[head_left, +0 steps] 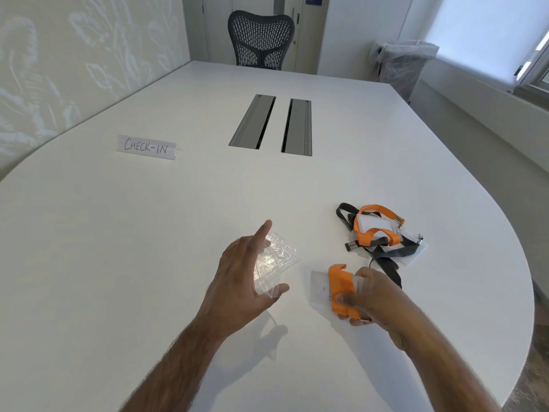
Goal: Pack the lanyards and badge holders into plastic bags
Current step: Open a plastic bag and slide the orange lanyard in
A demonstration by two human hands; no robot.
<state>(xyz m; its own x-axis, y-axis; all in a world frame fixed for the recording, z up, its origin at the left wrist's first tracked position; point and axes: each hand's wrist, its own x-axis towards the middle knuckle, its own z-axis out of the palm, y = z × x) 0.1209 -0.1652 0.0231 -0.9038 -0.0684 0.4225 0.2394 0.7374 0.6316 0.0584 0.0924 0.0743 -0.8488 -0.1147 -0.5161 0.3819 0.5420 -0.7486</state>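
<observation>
- Orange lanyard (341,289), folded into a tight bundle, sits against a clear badge holder (318,285) in the right hand (374,301). The fingers are curled round both, near the table's (118,233) front right edge.
- Just left of that, the left hand (240,281) grips a clear plastic bag (277,260) — thumb under the mouth end, fingers over the top, index sticking out. The bag looks empty, and I can't tell if its mouth is actually open.
- So my read: this set is ready to go but isn't in the bag. Bundle and bag are near each other, not touching.
- Further back toward the right edge there's a pile (383,233) left to do — another orange one and a dark grey one tangled over what looks like a couple of clear holders, all loose on the table.
- No filled bags anywhere I can see, and no spare bags either, so I'd call the job barely started.
- Past that, nothing task related: a handwritten CHECK-IN sign (147,147) toward the left edge, two cable slots (270,123) in the middle, a mesh chair (261,40) at the far end and a lined bin (404,63) off the far right corner.
</observation>
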